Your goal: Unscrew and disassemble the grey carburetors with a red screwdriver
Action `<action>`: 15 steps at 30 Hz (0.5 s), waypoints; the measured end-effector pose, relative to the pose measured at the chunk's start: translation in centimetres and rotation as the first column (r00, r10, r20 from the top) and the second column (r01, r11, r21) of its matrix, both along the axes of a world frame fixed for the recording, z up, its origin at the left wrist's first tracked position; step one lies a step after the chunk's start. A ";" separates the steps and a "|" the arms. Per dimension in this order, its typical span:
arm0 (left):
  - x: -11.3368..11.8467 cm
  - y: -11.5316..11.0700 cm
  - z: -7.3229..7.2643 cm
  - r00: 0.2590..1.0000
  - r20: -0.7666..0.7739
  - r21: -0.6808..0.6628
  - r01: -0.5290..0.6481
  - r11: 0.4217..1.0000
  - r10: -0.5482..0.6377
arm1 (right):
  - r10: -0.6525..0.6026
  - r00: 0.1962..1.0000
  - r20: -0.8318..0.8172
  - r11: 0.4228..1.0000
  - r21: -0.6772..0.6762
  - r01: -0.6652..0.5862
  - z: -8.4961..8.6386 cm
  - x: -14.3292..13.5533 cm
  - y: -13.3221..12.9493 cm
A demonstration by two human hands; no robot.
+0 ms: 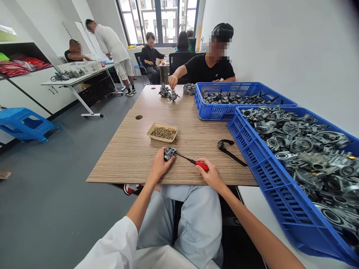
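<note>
My left hand (160,163) is closed around a small grey metal part (169,153) near the front of the wooden table. In my right hand (209,172) is a screwdriver with a red handle (202,166). Its dark shaft points left and its tip meets the metal part at the right side; the exact contact point is too small to make out. Just beyond my left hand stands a cream tray (162,139) full of small brass-coloured and dark screws.
A black wristwatch (224,146) lies right of my hands. Two blue crates (263,179) of metal parts line the right side. Across the table (126,149), a person (207,67) touches a metal part (173,95). A blue stool (25,121) stands far left.
</note>
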State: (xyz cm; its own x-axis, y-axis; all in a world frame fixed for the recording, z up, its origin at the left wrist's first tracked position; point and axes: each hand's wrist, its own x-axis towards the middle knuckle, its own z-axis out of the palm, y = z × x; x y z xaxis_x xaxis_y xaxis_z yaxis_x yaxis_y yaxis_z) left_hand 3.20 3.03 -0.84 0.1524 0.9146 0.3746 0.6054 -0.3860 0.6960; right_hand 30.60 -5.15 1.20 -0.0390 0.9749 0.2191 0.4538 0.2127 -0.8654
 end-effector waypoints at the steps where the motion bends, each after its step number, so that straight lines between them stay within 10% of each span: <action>1: 0.0 0.0 0.0 1.000 0.002 0.002 0.000 1.000 0.000 | 0.000 1.000 -0.004 1.000 -0.012 0.000 0.0 0.0 0.0; 15: -0.1 0.1 -0.3 1.000 -0.025 0.008 -0.016 1.000 0.016 | -0.015 0.997 0.074 0.999 0.043 0.012 -0.2 -0.2 -0.1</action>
